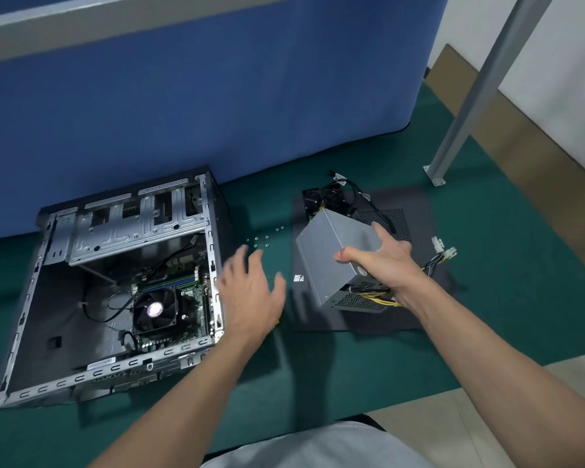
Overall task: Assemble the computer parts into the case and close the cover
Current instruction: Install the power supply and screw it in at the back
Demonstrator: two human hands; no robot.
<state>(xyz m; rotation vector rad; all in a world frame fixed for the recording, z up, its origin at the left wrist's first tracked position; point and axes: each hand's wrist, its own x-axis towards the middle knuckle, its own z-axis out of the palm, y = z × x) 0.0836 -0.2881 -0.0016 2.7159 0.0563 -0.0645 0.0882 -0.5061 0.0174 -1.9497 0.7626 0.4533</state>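
I had the right hand (382,261) clasped over the near end of the power supply (331,255), thumb across its top face. The box was tilted in the air above the dark side cover (402,312), which lay flat on the green mat (352,366), well to the right of the open case (81,376). The left hand (250,292) hung spread and holding nothing between the two, blurred. To carry it well, I judged that this free hand belonged under the box, since a smooth grey steel shell gives one palm little purchase. I also meant to gather the trailing yellow and black cables (382,298) so that they cleared the loose screws (257,238) and the case's thin stamped rim. The bare corner beside the ribbed black fan (154,310) looked the likely seat, with the perforated vent face turned outward, I guessed.
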